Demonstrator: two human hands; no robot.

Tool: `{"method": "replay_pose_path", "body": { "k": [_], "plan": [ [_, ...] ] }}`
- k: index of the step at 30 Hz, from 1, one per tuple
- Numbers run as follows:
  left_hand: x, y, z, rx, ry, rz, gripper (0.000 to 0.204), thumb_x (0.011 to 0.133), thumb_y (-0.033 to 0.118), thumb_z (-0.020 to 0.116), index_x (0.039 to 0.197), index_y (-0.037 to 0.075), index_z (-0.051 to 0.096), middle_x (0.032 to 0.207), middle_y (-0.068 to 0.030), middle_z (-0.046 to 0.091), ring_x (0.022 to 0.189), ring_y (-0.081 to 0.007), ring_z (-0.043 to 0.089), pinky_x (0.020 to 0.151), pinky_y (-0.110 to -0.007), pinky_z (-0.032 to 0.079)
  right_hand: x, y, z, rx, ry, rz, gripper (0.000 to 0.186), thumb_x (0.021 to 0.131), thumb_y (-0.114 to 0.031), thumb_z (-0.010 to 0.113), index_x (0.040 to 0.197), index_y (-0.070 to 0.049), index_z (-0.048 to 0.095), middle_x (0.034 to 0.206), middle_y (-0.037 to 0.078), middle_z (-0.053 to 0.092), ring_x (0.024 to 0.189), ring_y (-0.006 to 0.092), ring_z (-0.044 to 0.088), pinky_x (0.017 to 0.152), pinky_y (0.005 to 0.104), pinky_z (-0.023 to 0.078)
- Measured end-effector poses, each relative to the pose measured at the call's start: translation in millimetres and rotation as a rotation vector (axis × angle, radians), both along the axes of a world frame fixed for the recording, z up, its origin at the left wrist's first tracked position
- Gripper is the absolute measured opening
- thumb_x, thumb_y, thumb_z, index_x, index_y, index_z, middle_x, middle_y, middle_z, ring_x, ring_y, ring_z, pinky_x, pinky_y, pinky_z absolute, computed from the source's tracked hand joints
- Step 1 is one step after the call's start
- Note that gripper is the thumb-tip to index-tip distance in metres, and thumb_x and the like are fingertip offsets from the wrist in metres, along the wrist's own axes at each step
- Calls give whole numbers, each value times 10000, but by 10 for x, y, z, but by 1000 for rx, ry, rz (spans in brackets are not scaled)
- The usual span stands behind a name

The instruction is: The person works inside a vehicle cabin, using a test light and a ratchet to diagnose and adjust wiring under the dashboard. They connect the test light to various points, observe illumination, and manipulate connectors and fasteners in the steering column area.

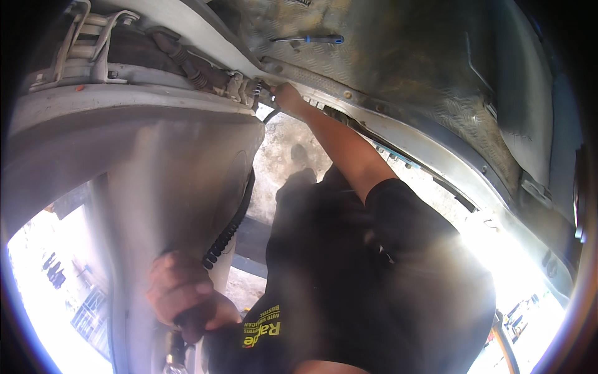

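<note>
My right hand (288, 98) reaches far forward to where the door meets the vehicle body. Its fingers are closed at a small dark part beside the metal door hinge (238, 86); what they grip is too small to make out. A black ribbed cable (257, 90) runs next to those fingertips. At the lower left, my left hand (184, 290) is wrapped round a dark handle (194, 319), with a shiny metal piece (175, 355) below it. This hand is blurred, and the kind of tool is unclear. Behind it hangs a black coiled cord (222, 243).
A blue-handled screwdriver (321, 39) lies on the patterned cab floor (374, 62). The pale door panel (180, 162) stands at the left, with a metal bracket (90, 43) above it. The door sill (398, 115) runs along the right, above concrete ground (280, 143).
</note>
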State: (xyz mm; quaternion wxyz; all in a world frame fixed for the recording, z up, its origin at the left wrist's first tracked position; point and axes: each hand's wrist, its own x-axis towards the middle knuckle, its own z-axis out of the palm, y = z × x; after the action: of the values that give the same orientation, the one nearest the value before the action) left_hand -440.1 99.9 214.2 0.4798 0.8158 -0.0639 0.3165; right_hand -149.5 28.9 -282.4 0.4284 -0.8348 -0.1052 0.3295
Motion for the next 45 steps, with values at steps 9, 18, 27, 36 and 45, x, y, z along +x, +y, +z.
{"method": "replay_pose_path", "body": {
  "k": [9,18,27,36,45],
  "plan": [
    [25,22,-89,135,65,99,644,996,628,645,782,23,606,591,-75,563,507,-219,533,500,-339,368,-157,392,-391,-102,-215,-42,460,1059,-440,639,1079,-8,796,1146,284,764,1150,478,713,993,547,569],
    [97,-97,24,116,127,121,159,835,225,679,721,123,638,573,-23,576,493,-202,553,511,-322,415,-220,447,337,-146,35,-375,511,1021,-511,659,1164,-40,799,1224,245,769,1197,424,721,1053,506,558],
    [100,-49,-25,141,74,100,249,911,260,654,726,94,645,562,-25,564,459,-206,533,476,-326,404,-182,742,271,-106,235,-858,563,954,-454,780,1189,58,761,1239,318,738,1219,482,694,1006,530,560],
    [53,65,-75,116,32,-13,229,866,271,652,781,64,698,565,-52,580,468,-224,563,473,-340,458,-188,730,193,-48,267,-947,524,910,-476,823,1158,-14,806,1217,229,784,1193,397,740,1033,492,564],
    [-27,133,-122,160,75,-17,534,1086,527,554,838,56,595,533,-54,523,463,-183,496,520,-345,435,-289,753,159,192,252,-1061,401,892,-303,886,1127,12,808,1135,206,811,1112,375,766,978,453,561]
  ]
}}
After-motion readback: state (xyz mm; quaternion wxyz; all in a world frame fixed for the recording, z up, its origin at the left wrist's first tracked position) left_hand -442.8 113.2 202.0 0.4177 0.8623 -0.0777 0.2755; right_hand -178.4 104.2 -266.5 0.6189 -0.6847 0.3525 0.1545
